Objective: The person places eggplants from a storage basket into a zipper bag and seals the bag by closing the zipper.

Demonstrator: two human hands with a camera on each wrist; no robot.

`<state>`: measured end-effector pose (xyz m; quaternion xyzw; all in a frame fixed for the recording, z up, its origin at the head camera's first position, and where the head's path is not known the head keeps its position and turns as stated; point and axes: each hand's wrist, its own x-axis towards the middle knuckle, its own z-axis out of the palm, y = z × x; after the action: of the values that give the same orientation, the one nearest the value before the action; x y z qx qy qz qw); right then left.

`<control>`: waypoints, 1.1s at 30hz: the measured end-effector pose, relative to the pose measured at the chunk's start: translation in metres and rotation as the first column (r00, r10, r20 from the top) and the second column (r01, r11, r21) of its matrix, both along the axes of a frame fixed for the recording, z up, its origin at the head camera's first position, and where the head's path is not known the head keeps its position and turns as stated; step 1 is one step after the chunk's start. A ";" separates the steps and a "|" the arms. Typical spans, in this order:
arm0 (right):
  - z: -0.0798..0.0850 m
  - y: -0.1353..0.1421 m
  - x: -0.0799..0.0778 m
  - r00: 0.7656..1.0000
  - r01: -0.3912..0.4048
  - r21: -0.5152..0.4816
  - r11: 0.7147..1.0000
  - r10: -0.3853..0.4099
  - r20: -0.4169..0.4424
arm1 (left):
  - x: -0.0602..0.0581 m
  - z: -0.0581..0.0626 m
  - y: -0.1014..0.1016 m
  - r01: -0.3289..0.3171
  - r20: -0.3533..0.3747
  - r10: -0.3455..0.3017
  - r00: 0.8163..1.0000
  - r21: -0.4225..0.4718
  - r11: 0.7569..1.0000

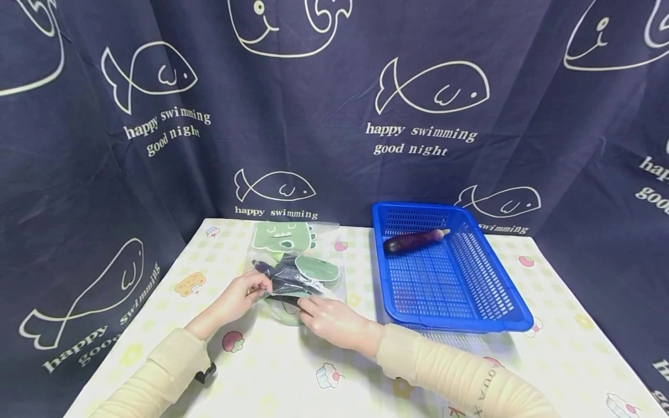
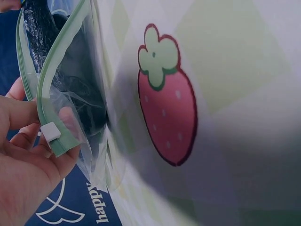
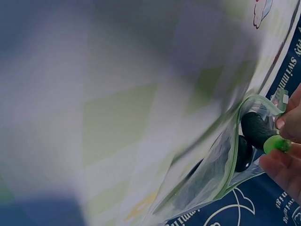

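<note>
Tbl (image 1: pixel 292 371) sits in front of curtain (image 1: pixel 334 116), which also runs along both sides. Bag (image 1: pixel 282 237) lies on tbl's L half, mouth twd the person; basket (image 1: pixel 483 273) stands to its R, gap btwn them. Eggplant (image 1: pixel 413 241) lies in basket's back part, one end nr the L wall. L hand (image 1: pixel 243 297) is at L side of bag's mouth, R hand (image 1: pixel 331 320) at R side. Inside bag (right wrist view shows it best): a vegetable (image 3: pixel 256 129) w/ another item (image 3: pixel 243 154) right next to it.

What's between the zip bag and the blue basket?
Between the zip bag and blue basket: only a strip of printed tablecloth, with the right hand and wrist over its near end. Head view shows it.
</note>
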<state>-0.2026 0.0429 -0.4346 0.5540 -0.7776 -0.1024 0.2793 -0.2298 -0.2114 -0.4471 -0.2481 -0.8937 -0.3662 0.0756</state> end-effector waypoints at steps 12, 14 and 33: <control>0.002 -0.001 0.000 1.000 -0.024 -0.030 0.999 0.024 0.011 | -0.002 -0.002 -0.001 -0.002 -0.002 0.002 1.000 0.006 1.000; 0.003 -0.003 0.000 1.000 -0.022 -0.024 0.999 0.022 0.008 | -0.002 -0.002 -0.001 -0.001 -0.005 0.001 1.000 0.007 1.000; -0.002 -0.023 -0.002 1.000 0.014 0.050 0.999 -0.014 -0.004 | -0.004 -0.003 -0.001 0.008 -0.011 -0.008 1.000 0.003 1.000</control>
<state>-0.2047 0.0202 -0.4363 0.5553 -0.7780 -0.1247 0.2661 -0.2333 -0.2121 -0.4499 -0.2535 -0.8918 -0.3662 0.0796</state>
